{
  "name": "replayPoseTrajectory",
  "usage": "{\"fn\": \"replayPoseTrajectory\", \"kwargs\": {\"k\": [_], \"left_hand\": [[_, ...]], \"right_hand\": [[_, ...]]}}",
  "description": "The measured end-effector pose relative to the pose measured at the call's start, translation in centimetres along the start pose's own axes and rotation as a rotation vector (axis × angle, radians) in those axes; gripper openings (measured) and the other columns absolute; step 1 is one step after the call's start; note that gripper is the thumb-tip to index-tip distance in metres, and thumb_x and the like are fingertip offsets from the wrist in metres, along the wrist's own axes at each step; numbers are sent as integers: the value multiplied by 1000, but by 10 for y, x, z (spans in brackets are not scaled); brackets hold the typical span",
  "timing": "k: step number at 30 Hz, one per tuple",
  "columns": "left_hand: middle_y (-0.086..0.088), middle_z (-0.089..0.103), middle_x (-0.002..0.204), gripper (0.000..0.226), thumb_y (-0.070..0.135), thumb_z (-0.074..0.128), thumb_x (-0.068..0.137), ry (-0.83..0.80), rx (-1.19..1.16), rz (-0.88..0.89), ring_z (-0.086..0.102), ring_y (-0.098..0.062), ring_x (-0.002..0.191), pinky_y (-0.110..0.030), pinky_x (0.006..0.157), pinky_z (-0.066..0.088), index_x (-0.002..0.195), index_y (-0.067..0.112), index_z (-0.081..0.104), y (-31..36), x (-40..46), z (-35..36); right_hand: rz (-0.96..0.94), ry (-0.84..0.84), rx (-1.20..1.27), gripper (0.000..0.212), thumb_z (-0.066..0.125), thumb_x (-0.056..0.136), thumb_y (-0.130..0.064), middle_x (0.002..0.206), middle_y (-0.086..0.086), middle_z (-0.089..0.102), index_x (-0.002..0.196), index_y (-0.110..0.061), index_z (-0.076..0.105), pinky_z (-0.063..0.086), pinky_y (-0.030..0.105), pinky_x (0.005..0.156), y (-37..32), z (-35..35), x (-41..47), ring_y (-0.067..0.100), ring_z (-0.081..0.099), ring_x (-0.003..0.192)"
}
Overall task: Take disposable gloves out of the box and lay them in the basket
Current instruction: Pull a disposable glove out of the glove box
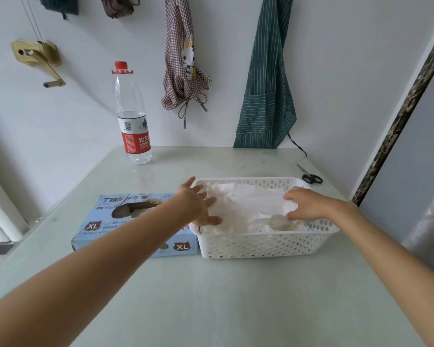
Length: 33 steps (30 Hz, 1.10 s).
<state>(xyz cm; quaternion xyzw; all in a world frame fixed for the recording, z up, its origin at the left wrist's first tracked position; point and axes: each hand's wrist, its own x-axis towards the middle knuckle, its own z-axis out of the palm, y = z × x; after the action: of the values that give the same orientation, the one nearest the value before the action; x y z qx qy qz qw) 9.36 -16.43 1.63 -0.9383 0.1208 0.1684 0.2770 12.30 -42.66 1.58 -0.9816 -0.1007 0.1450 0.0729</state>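
A white perforated basket (266, 244) stands in the middle of the table, piled with white disposable gloves (251, 209). A light blue glove box (98, 221) marked XL lies right beside it on the left, its oval opening showing more gloves. My left hand (198, 204) reaches across the box, fingers spread and flat on the left side of the pile. Over the right side, my right hand (303, 204) rests on the gloves with its fingers bent down onto them; whether it pinches one I cannot tell.
A water bottle (133, 116) with a red cap stands at the back left of the table. Black-handled scissors (311, 176) lie behind the basket at the right. Aprons (268, 83) hang on the wall behind. A dark door frame (396, 126) borders the right side.
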Motion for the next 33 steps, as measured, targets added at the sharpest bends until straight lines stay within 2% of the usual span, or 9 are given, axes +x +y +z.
{"fn": "replayPoseTrajectory", "kwargs": {"k": [3, 7, 10, 12, 15, 20, 24, 29, 33], "left_hand": [[0, -1, 160, 79, 72, 11, 89, -12, 45, -1, -9, -20, 147, -44, 115, -15, 152, 26, -2, 5, -1, -4], [-3, 13, 159, 83, 74, 19, 87, 195, -78, 18, 4, -22, 147, -45, 117, -6, 152, 22, 13, -3, -14, -6], [-1, 28, 155, 78, 71, 27, 88, 388, -114, 73, 22, -21, 143, -42, 118, 9, 148, 21, 27, -13, -22, 0], [1, 34, 152, 70, 67, 33, 90, 382, -149, 140, 27, -19, 141, -39, 117, 16, 146, 24, 33, -18, -28, 4], [6, 36, 151, 58, 57, 39, 94, 394, -385, 195, 26, -13, 141, -33, 116, 17, 144, 27, 37, -34, -41, 9], [10, 44, 145, 41, 41, 41, 99, 582, -767, 5, 39, -12, 133, -32, 107, 30, 138, 30, 45, -84, -64, 39], [6, 40, 148, 41, 31, 45, 99, 504, -895, -183, 41, -16, 133, -34, 109, 31, 140, 29, 42, -115, -75, 89], [7, 35, 150, 47, 35, 53, 95, 387, -1087, -154, 35, -12, 136, -30, 111, 27, 140, 32, 40, -135, -77, 132], [7, 42, 146, 47, 38, 59, 90, 369, -1167, -131, 39, -11, 132, -27, 106, 33, 135, 30, 48, -145, -71, 145]], "right_hand": [[-9, 2, 58, 65, 60, 92, -26, 155, 3, 25, 147, -12, 30, 28, 30, 111, 1, -1, -3, 19, 28, 141], [-65, 183, 185, 48, 58, 93, -21, 148, 1, 36, 139, -19, 44, 33, 30, 106, 1, -13, -16, 19, 36, 135], [-59, 230, 86, 41, 58, 92, -18, 146, -2, 39, 132, -24, 51, 35, 34, 105, -2, -12, -22, 17, 34, 135], [-9, 190, -7, 38, 56, 92, -18, 146, -2, 39, 129, -26, 53, 40, 35, 100, -5, -11, -25, 18, 36, 133], [46, 302, -14, 32, 54, 94, -21, 139, -2, 46, 125, -28, 57, 44, 31, 82, -19, -20, -31, 18, 51, 115], [-189, 397, 164, 21, 56, 93, -27, 112, -14, 59, 113, -32, 63, 46, 32, 84, -78, -19, -37, 9, 54, 101], [-355, 326, 257, 20, 56, 93, -27, 113, -21, 60, 110, -36, 63, 45, 30, 90, -147, 8, -29, 3, 53, 106], [-468, 405, 106, 26, 55, 94, -26, 114, -11, 57, 118, -32, 62, 33, 23, 82, -214, 33, -4, 10, 44, 114], [-510, 453, -34, 16, 61, 91, -25, 95, -9, 58, 102, -31, 71, 34, 23, 83, -247, 34, 9, 12, 47, 102]]}}
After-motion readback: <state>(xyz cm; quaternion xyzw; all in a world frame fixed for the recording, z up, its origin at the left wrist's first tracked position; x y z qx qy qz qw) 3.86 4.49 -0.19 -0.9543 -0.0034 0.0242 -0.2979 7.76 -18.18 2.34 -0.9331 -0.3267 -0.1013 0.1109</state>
